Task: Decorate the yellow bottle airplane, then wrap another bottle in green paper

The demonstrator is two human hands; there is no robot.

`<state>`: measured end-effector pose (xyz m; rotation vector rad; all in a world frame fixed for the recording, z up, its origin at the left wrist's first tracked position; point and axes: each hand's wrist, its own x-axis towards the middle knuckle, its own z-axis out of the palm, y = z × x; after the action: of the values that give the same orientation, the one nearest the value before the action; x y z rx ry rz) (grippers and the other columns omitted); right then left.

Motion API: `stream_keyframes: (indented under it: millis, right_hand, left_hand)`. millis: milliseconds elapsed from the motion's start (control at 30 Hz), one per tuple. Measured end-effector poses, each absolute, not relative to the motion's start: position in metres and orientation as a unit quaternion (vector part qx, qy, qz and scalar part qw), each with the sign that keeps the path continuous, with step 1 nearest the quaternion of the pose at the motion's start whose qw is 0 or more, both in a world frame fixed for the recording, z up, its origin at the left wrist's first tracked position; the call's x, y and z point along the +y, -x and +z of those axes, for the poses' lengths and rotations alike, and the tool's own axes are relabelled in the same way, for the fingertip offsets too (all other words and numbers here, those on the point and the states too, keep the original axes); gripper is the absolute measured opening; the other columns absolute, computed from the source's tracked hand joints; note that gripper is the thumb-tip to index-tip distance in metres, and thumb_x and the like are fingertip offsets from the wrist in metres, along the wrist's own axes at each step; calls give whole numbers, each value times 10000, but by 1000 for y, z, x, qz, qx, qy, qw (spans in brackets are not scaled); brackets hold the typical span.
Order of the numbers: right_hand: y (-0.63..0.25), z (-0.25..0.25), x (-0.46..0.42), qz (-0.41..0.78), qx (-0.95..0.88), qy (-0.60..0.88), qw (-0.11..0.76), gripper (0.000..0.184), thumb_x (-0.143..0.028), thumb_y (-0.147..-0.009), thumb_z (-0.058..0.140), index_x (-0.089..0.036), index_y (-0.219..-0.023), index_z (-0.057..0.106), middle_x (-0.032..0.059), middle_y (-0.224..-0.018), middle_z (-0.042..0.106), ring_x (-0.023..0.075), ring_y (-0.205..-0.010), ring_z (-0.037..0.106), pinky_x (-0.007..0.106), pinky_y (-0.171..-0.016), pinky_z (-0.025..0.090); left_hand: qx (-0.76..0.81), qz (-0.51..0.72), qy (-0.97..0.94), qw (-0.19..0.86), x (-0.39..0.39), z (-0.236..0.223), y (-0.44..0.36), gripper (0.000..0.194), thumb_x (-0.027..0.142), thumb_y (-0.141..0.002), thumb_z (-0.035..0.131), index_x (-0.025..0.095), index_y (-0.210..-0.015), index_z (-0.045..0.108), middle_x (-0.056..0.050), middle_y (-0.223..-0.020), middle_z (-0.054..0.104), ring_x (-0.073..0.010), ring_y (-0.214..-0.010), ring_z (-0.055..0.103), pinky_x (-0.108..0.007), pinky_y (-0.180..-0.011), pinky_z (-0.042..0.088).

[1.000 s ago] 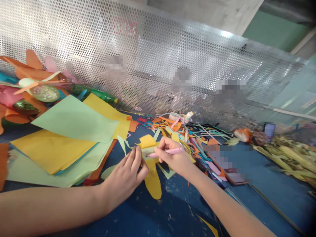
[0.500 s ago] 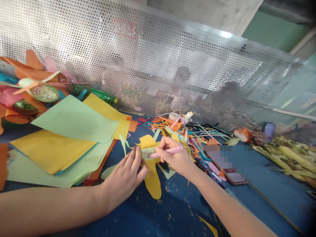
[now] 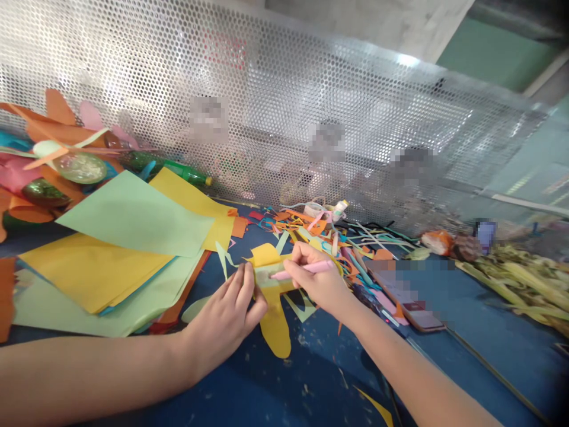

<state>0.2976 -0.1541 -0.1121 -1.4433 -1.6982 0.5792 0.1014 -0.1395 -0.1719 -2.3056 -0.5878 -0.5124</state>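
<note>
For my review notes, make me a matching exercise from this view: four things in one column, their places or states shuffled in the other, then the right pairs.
Things
1. Pink pen
2. Left hand
3. Green bottle
4. Phone

Places or states
A. Lying beside the mesh panel, yellow cap on
B. Held in the right hand
C. Flat on the blue tabletop
D. Resting at the yellow cutout

Pairs: 1-B, 2-D, 3-A, 4-C
</note>
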Motion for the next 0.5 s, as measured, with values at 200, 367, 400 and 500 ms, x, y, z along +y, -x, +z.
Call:
stream_keyframes:
  millis: [200,367,400,500]
  right_hand:
    - [-294,-108,-155,252,-664,572,411,210,-257,-819,518,-214,-648,404,-80,-508,425,70,-422,429,182,-438,315]
    - [-292,-109,-157,269,-668,560,410,203,-252,-819,522,-215,-659,404,-82,-488,458,81,-436,502,181,-441,324]
    - [-292,-110,-157,271,-670,557,409,204,-252,-819,525,-215,-659,404,-81,-488,465,82,-440,506,183,-444,330]
    - [-292,-111,-157,278,-672,554,406,207,-252,-820,531,-215,-660,405,-82,-487,471,82,-443,501,186,-455,351]
  left_hand:
    - [-223,-191,892,344,-139,-172,-101,271,88,-805,449,59,-1075,451,-350,-1221,522,-374,-1163,529,-403,-907,513]
    - [-221,-201,893,338,-139,-173,-101,297,123,-796,510,58,-1081,461,-351,-1230,514,-385,-1156,531,-407,-909,512]
    - [-221,-203,893,336,-139,-173,-101,302,133,-794,526,61,-1080,464,-348,-1229,516,-385,-1156,531,-406,-910,512]
    - [-223,-211,893,329,-138,-174,-101,324,163,-787,563,69,-1082,466,-340,-1229,521,-386,-1153,533,-406,-907,514]
